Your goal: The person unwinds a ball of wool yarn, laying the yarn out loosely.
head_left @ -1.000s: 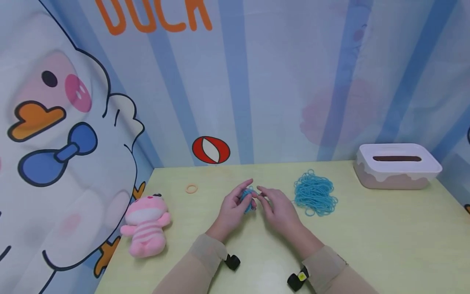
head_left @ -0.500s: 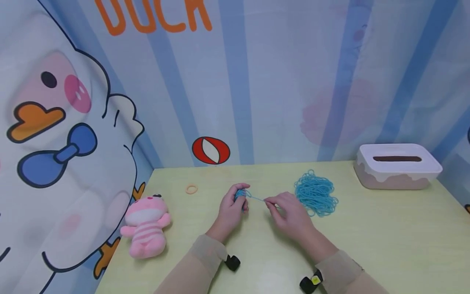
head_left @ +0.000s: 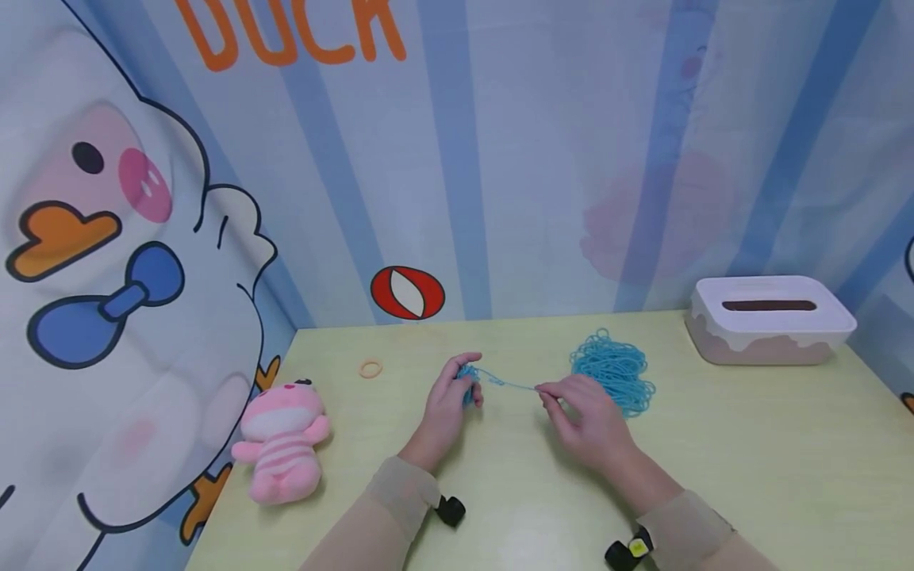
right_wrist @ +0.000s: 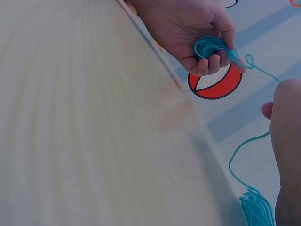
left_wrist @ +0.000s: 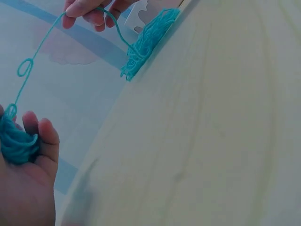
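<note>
Curled fingers of my left hand (head_left: 444,406) hold a small wound ball of blue yarn (right_wrist: 209,47) above the table. From it a strand (left_wrist: 43,43) with a small loop runs across to my right hand (head_left: 587,420), which pinches it between thumb and fingertips. Past the right fingers the strand hangs slack and leads down to a loose heap of blue yarn (head_left: 612,374) on the table, just behind that hand. In the right wrist view the right hand is partly cut off at the edge.
A pink striped plush toy (head_left: 284,444) lies at the table's left side. Near the back edge is a thin orange ring (head_left: 370,369). A white and taupe tissue box (head_left: 771,321) stands at the back right, before a printed curtain (head_left: 528,159).
My right hand has moved away to the right from my left hand, drawing out a length of yarn between them. The left hand has shifted slightly left, still holding the ball.
</note>
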`<state>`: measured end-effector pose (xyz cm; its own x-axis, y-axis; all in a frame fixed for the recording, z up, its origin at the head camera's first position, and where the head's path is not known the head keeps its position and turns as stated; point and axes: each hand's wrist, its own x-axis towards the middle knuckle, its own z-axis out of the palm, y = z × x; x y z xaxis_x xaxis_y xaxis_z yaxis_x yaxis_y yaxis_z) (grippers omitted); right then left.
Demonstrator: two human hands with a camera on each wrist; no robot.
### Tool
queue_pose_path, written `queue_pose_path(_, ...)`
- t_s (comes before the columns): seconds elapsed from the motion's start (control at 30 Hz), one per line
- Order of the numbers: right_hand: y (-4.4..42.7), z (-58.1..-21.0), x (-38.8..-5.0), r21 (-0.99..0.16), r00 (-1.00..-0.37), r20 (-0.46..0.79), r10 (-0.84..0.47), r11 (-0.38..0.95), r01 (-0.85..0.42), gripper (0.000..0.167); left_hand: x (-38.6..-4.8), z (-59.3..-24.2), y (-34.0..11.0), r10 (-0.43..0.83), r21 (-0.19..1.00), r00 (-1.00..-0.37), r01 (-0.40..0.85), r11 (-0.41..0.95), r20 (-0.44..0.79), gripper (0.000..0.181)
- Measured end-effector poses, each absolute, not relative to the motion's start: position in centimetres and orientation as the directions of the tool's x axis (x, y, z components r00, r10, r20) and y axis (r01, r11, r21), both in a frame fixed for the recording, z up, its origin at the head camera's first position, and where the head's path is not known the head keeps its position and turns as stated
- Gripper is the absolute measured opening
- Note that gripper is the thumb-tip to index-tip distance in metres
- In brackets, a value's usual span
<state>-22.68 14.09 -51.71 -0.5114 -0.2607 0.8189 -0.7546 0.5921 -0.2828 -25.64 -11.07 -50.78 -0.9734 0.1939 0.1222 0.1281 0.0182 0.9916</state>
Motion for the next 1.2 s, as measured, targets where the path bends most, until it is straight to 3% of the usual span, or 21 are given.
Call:
queue_pose_path(0.1,14.7,-51.8,-22.7,-0.268,-0.486,0.840,-0.240,0.596,-0.757,0.030,-25.8,-51.0,-11.1,0.167,0.984,-0.977,0.148,0.097,0.131,0.042)
queue_pose_path(0.27,15.9,-51.9,-22.6,-0.298,-0.510,0.833,-0.214,0.604,-0.739,0.025,-26.0,-51.5,-11.2,0.130,0.975,-0.979,0.173,0.138,0.156,0.050)
queue_pose_path(0.4,17.3,-52.0,-22.5,-0.311,-0.521,0.833,-0.189,0.618,-0.722,0.022,-26.3,-51.8,-11.2,0.084,0.969,-0.979,0.199,0.145,0.189,0.042)
queue_pose_path(0.6,19.6,-51.9,-22.4,-0.344,-0.542,0.833,-0.110,0.664,-0.664,0.022,-26.4,-51.9,-11.3,0.050,0.971,-0.973,0.227,0.073,0.224,0.027)
queue_pose_path(0.8,21.2,-51.8,-22.3,-0.362,-0.578,0.813,-0.071,0.715,-0.597,0.022,-26.3,-51.7,-11.3,0.064,0.980,-0.979,0.198,0.025,0.196,0.030)
queue_pose_path(0.97,22.6,-51.8,-22.1,-0.395,-0.642,0.765,-0.045,0.755,-0.523,0.019,-26.1,-51.4,-11.2,0.035,0.987,-0.987,0.158,0.026,0.157,0.033)
queue_pose_path(1.2,25.0,-51.8,-21.9,-0.474,-0.813,0.583,-0.001,0.811,-0.342,0.016,-26.2,-51.3,-11.1,0.047,0.980,-0.979,0.195,-0.033,0.196,0.033)
